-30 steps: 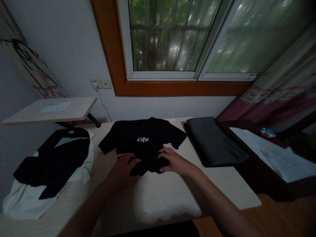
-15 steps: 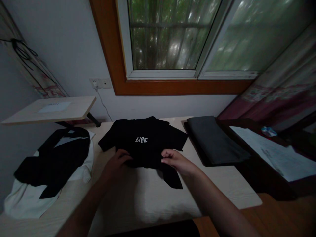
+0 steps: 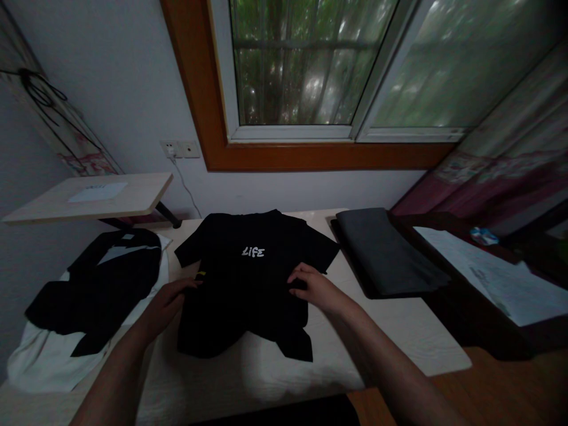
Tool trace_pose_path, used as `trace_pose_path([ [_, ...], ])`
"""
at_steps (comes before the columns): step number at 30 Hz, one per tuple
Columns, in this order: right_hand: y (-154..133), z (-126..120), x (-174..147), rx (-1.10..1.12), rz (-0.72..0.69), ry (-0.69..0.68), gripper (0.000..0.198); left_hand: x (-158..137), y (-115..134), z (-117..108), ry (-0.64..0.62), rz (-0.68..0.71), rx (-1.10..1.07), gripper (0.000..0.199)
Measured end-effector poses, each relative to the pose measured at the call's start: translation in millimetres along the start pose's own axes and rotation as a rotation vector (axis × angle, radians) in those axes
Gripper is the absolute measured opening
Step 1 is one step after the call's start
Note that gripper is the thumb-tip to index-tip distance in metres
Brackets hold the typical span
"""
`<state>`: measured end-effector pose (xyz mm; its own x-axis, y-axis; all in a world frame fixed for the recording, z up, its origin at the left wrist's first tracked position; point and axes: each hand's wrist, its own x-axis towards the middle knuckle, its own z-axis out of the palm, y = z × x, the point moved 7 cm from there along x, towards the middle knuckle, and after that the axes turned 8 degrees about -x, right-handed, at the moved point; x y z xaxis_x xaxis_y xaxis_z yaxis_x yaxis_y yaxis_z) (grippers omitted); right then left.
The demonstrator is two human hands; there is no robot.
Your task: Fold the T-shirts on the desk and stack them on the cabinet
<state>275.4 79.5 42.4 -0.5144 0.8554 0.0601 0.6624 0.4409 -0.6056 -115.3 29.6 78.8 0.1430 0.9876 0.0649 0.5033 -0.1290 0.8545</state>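
A black short-sleeved T-shirt (image 3: 248, 290) with white lettering lies across the pale table, its hem end toward me and uneven. My left hand (image 3: 171, 296) is closed at the shirt's left side edge, fingertips pinching the cloth by a small yellow mark (image 3: 201, 273). On the opposite side, my right hand (image 3: 316, 289) has its thumb and forefinger curled on the fabric below the right sleeve. A dark flap of cloth (image 3: 297, 345) sticks out at the shirt's lower right corner.
Black and white garments (image 3: 102, 290) lie in a heap on the left, near a small raised shelf (image 3: 151, 198). A folded dark grey cloth (image 3: 386, 251) rests at the right. Beyond it are paper sheets (image 3: 492, 278). A window (image 3: 310, 71) is behind the table (image 3: 399, 337).
The shirt's lower part has spread out toward me and is wider. My left hand has moved left to the shirt's side edge; my right hand has barely shifted.
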Motion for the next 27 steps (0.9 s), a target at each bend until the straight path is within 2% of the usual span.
trace_pose_path([
  [6, 30, -18, -4, -0.254, 0.061, 0.032, 0.037, -16, -3, -14, -0.144, -0.132, 0.147, 0.040],
  [11, 48, -30, -7, -0.339, 0.114, 0.005, 0.042, -27, 9, 3, -0.347, -0.202, 0.185, 0.037],
  [15, 44, -38, -5, -0.441, 0.119, 0.006, 0.044, -29, 13, 15, -0.505, -0.208, 0.164, 0.041],
  [19, 30, -43, -2, -0.567, 0.129, 0.012, 0.047, -28, 12, 11, -0.521, -0.242, 0.131, 0.038],
  [22, 15, -39, 1, -0.576, 0.097, 0.048, 0.046, -22, 12, 16, -0.527, -0.259, 0.138, 0.040],
  [27, -11, -22, 10, -0.516, 0.002, 0.109, 0.039, 9, 33, 34, -0.290, -0.069, 0.260, 0.040],
])
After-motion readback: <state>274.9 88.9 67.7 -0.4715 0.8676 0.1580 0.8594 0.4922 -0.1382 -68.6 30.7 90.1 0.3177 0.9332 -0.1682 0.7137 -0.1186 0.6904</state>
